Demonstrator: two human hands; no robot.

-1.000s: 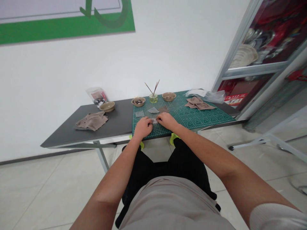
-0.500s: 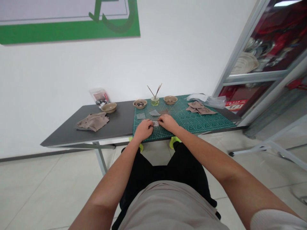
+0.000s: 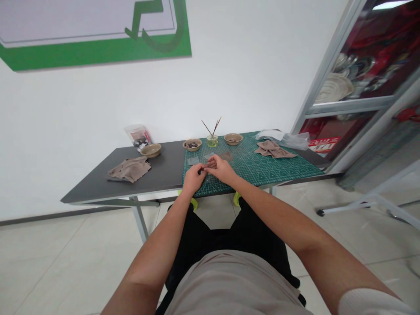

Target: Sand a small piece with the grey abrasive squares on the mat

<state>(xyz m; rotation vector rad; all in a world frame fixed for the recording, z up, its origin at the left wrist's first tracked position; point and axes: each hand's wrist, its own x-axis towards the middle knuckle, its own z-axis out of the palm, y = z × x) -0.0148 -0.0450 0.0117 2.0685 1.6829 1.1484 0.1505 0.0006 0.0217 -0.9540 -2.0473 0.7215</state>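
Note:
Over the green cutting mat (image 3: 262,168), my left hand (image 3: 194,178) and my right hand (image 3: 223,169) meet with their fingertips together. The fingers of both are closed in a pinch, the right ones partly over the left. Whatever lies between them is hidden. Just beyond the hands, flat on the mat, are a small grey square of cloth or paper (image 3: 193,161), a pale grey piece (image 3: 208,155) partly covered by my right hand, and a brown piece (image 3: 226,155).
Behind the hands stand a bowl of dark pebble-like pieces (image 3: 192,145), a glass jar with thin sticks (image 3: 212,140) and another bowl (image 3: 233,139). Brown cloth (image 3: 273,148) and a plastic bag (image 3: 288,140) lie right. Left are a bowl (image 3: 151,150), crumpled cloth (image 3: 129,169) and a pouch (image 3: 138,135).
My hands have come together, my right hand moving left and over my left fingertips. The small pale piece that lay between them is now hidden from view.

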